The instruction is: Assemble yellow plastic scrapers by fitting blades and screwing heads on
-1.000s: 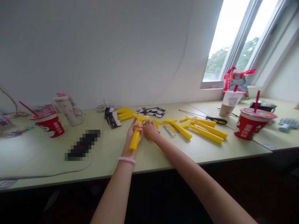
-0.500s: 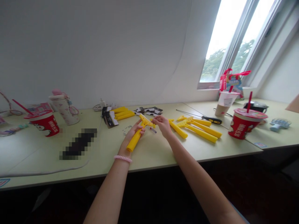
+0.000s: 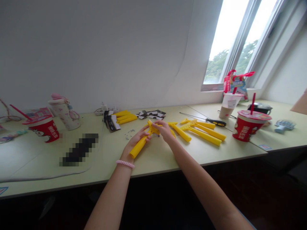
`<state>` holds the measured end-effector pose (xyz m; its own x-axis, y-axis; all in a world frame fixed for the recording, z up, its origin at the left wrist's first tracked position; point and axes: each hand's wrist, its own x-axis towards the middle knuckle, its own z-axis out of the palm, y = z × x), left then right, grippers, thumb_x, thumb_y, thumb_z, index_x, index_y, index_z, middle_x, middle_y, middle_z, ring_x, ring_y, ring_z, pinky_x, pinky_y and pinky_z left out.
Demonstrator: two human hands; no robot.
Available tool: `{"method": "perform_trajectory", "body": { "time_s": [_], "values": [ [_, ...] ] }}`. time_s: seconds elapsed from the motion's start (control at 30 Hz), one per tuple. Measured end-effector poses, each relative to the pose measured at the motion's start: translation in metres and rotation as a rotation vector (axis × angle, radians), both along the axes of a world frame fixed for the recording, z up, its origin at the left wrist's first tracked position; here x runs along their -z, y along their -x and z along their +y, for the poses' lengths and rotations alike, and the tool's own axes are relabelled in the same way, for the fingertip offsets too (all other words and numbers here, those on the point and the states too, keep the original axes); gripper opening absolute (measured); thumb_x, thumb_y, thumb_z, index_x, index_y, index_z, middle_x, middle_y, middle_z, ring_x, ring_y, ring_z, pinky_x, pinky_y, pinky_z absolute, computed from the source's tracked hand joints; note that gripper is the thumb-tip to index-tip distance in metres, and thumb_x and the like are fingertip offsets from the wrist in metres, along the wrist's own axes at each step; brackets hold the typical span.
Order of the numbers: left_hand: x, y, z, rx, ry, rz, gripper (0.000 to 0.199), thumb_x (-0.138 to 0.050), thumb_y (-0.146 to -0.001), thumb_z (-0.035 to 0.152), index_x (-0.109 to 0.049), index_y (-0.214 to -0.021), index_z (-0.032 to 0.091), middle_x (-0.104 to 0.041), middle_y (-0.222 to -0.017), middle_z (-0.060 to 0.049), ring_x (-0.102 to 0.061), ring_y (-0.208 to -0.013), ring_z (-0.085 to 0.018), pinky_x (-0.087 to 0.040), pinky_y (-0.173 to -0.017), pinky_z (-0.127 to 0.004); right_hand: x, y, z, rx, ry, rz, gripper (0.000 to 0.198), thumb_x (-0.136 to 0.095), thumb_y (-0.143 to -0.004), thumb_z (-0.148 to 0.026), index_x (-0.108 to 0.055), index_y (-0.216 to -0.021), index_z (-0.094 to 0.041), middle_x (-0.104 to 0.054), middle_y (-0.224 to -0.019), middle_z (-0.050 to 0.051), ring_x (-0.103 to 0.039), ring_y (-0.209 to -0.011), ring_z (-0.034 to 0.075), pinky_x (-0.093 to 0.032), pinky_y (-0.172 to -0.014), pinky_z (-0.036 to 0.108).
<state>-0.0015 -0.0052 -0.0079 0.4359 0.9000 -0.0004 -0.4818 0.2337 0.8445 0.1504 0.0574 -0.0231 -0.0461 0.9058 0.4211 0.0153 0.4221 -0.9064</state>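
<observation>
My left hand is wrapped round a yellow scraper, whose hollow handle end points down towards me. At its wide head, my right hand has its fingers closed on the edge; they cover much of the head. Whether a small part is also between those fingers, I cannot tell. Several small metal screws lie loose on the table just left of the hands. To the right rest several more yellow scrapers, their handles pointing towards me. A long screwdriver with a black and yellow handle lies behind them.
Behind my hands are yellow handles, a black and white card package and flat cards. Red cups with straws stand left and right. A tumbler stands at the left, a blurred dark object before it.
My right hand has moved left onto the scraper's head, and the head has turned in my hands. The view has shifted slightly.
</observation>
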Motion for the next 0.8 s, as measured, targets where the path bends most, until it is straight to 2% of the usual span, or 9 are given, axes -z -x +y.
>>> {"method": "perform_trajectory", "body": {
  "time_s": [0.2,0.4,0.5,0.8],
  "values": [
    [0.0007,0.0002,-0.0002,0.017,-0.027,-0.001,0.064,-0.051,-0.072,0.002,-0.038,-0.133,0.017,-0.058,-0.077,-0.005,-0.053,-0.054,-0.006,-0.043,-0.049,-0.014,-0.0012,0.0010,-0.0028,-0.031,-0.018,0.007,0.029,-0.066,-0.061,-0.045,-0.064,-0.071,-0.018,-0.061,-0.072,0.003,-0.057,-0.071,0.017,-0.045,-0.065,0.028],
    [-0.0009,-0.0010,-0.0027,0.005,0.005,0.005,0.063,-0.052,-0.071,0.002,-0.041,-0.132,0.016,-0.057,-0.071,-0.004,-0.053,-0.052,-0.007,-0.043,-0.048,-0.015,0.0028,0.0002,0.0043,0.026,-0.130,-0.117,0.025,-0.063,-0.064,-0.043,-0.062,-0.071,-0.019,-0.059,-0.083,0.003,-0.056,-0.077,0.016,-0.045,-0.065,0.026],
    [-0.0025,-0.0016,-0.0041,-0.001,0.010,0.021,0.063,-0.052,-0.071,0.001,-0.042,-0.131,0.015,-0.056,-0.068,-0.003,-0.052,-0.051,-0.007,-0.043,-0.048,-0.016,0.0030,0.0001,0.0057,0.019,-0.153,-0.147,0.024,-0.062,-0.066,-0.042,-0.060,-0.072,-0.019,-0.058,-0.082,0.002,-0.054,-0.076,0.015,-0.044,-0.064,0.025],
    [-0.0027,-0.0008,-0.0034,0.011,-0.002,0.025,0.063,-0.049,-0.073,0.002,-0.039,-0.134,0.016,-0.056,-0.069,-0.003,-0.051,-0.051,-0.006,-0.042,-0.047,-0.014,-0.0033,0.0018,-0.0023,-0.110,-0.053,-0.010,0.024,-0.065,-0.063,-0.040,-0.057,-0.070,-0.018,-0.058,-0.068,0.000,-0.053,-0.064,0.012,-0.042,-0.057,0.023]
  ]
}}
